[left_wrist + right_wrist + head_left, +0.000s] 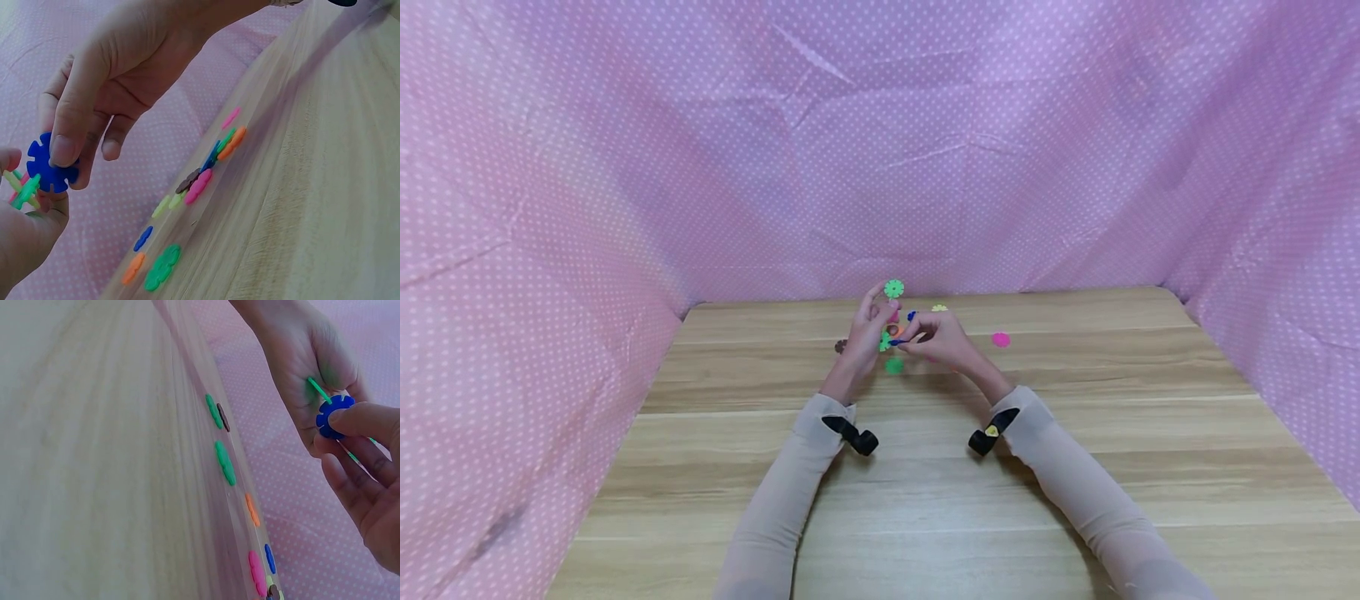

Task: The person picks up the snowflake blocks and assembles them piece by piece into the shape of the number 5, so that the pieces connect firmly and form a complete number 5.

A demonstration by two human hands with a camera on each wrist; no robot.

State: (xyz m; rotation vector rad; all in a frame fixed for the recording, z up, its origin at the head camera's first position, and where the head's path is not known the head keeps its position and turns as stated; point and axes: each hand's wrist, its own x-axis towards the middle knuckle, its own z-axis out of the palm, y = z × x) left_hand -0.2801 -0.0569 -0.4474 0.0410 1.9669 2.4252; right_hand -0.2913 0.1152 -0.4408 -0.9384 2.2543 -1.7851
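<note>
Nearest, two beige sleeves (pixel 764 533) reach forward over the wood-grain bench (pixel 910 517), with a black band (pixel 1004 420) at each cuff. Past them, a loose green disc (pixel 893 366) lies flat on the bench. Just beyond and above it, the right hand (pixel 936 337) pinches a notched blue disc (pixel 47 165) between thumb and fingers. The left hand (pixel 867 333) grips a small cluster of joined discs (pixel 26 195), green, yellow and pink, with its thumb and fingers. The blue disc is up against a green piece of that cluster; whether the two are slotted together, I cannot tell. A brown disc (pixel 840 346) lies left of the left hand, a pink disc (pixel 1001 340) lies well to the right, and a yellow disc (pixel 939 308) sits beyond the right hand. Behind the bench hangs a pink dotted cloth (pixel 880 167).
</note>
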